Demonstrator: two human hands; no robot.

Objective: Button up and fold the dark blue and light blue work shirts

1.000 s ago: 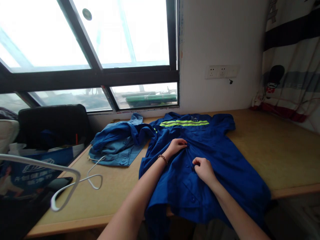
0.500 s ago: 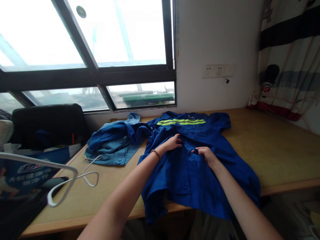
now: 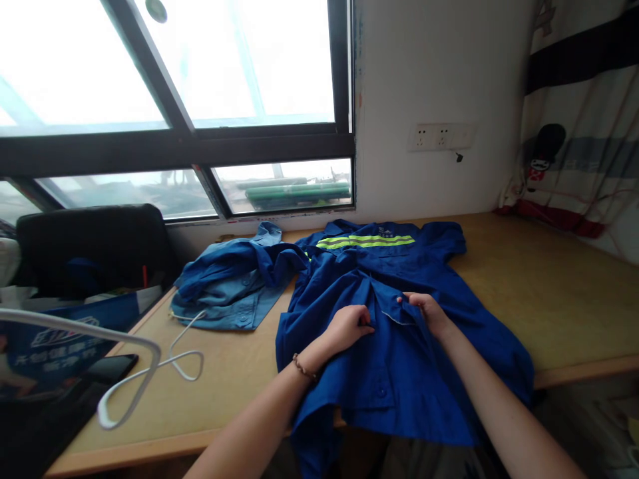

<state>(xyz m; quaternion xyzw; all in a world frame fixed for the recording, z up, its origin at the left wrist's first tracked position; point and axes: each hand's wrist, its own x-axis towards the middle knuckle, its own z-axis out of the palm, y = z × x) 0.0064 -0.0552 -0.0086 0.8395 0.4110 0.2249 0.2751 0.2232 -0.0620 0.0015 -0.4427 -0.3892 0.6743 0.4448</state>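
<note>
Hands — left hand, right hand — pinch blue shirt placket.

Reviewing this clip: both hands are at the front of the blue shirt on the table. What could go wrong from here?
1. The dark blue work shirt with yellow-green stripes hangs over the wooden table edge; a pull from the left hand or right hand might slide it off.
2. Its left sleeve touches the crumpled lighter blue shirt, which could get dragged along.
3. The white plastic hanger lies close and could snag.
</note>
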